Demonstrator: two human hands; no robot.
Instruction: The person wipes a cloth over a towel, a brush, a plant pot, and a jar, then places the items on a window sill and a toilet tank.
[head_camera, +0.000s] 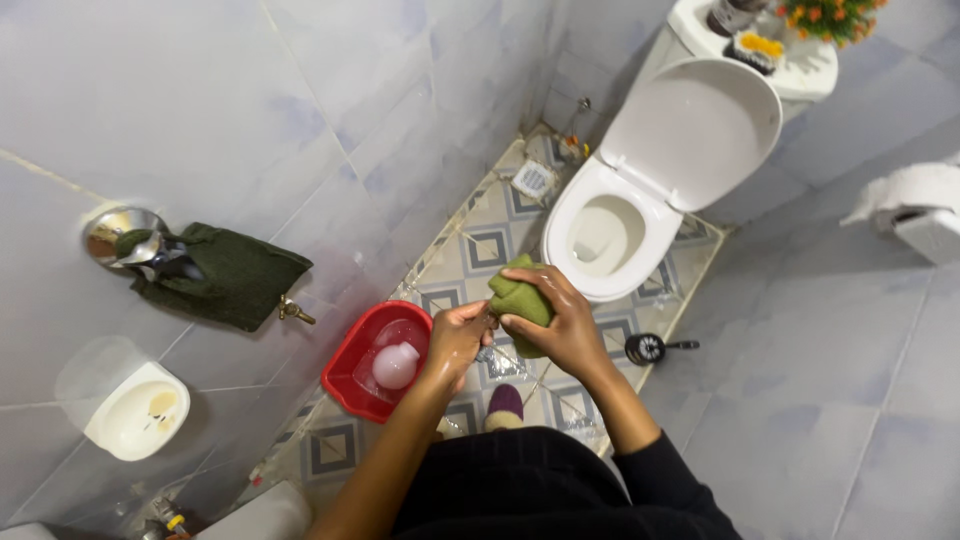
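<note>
- The green cloth (520, 300) is bunched and held between both hands at the scene's centre, above the patterned floor (480, 215), near the toilet bowl's front rim.
- The right hand (560, 320) wraps the cloth, fingers curled tight around it.
- The left hand (458, 338) pinches the cloth's lower left end, fingers pressed together.
- A red basin (352, 362) holding water and a white bottle (396, 365) sits on the floor just left of the left hand.
- The toilet (612, 230) stands beyond the cloth, lid raised.
- A toilet brush (650, 348) lies right of the right hand.
- A dark towel (225, 275) hangs from a fitting on the left wall.
</note>
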